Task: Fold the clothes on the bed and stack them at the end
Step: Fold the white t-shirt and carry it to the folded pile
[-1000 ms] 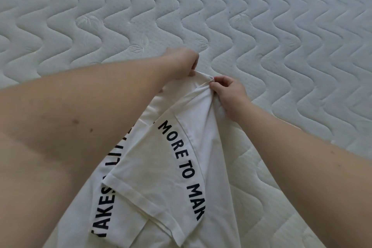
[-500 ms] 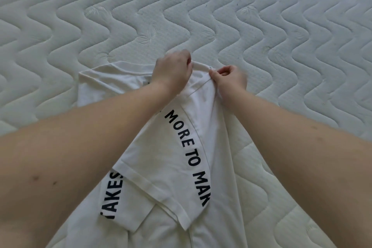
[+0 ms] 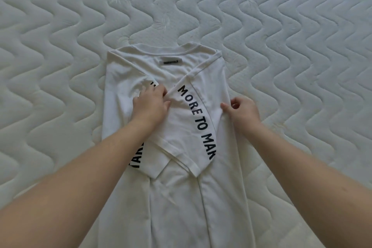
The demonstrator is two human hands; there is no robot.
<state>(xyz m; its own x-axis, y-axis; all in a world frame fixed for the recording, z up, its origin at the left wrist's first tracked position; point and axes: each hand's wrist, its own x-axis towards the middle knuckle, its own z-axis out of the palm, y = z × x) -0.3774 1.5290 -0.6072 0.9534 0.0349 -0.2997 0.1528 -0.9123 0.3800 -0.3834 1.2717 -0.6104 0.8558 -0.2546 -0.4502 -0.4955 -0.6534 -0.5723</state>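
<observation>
A white T-shirt [image 3: 177, 197] with black lettering lies on the mattress, collar away from me, a dark neck label showing. Both sides and sleeves are folded inward and cross over the middle. My left hand [image 3: 151, 105] rests on the shirt's centre, its fingers at the edge of the right folded panel. My right hand [image 3: 241, 111] sits at the shirt's right edge with curled fingers pinching the fabric there. The shirt's lower part runs down between my forearms and out of the frame.
The white quilted mattress [image 3: 60, 66] with a wavy stitch pattern fills the whole view around the shirt. No other clothes or objects are in sight.
Both hands have come back from the collar toward me and moved apart. The collar and shoulders now lie flat and uncovered, and the left hand sits on the crossed sleeves.
</observation>
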